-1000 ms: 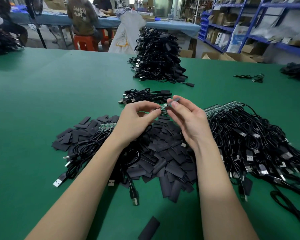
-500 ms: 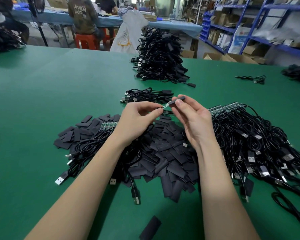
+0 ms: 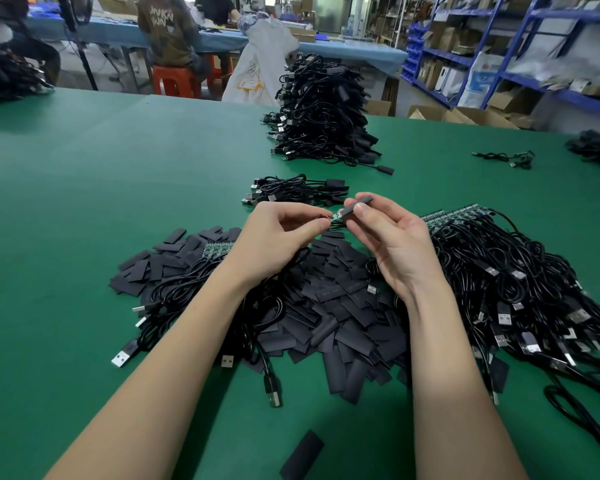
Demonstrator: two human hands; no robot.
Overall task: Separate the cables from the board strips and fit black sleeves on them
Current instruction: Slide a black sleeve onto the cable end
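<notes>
My left hand (image 3: 278,237) pinches a thin black cable just behind its small green board end (image 3: 336,215). My right hand (image 3: 392,237) pinches a black sleeve (image 3: 357,206) between thumb and fingers, its open end over the tip of that board. Under my hands lies a heap of flat black sleeves (image 3: 326,306). To the right is a mass of black USB cables (image 3: 516,289) still joined to green board strips (image 3: 454,216). A shorter board strip (image 3: 219,249) with cables lies at the left of the sleeve heap.
A small bundle of sleeved cables (image 3: 295,190) lies just beyond my hands, and a tall stack of them (image 3: 323,112) farther back. One loose sleeve (image 3: 302,455) lies near the front edge of the green table (image 3: 84,202). People sit at a blue table behind.
The black sleeve in my right hand has slid down over the green board end, covering more of it. Both hands stay at the same spot.
</notes>
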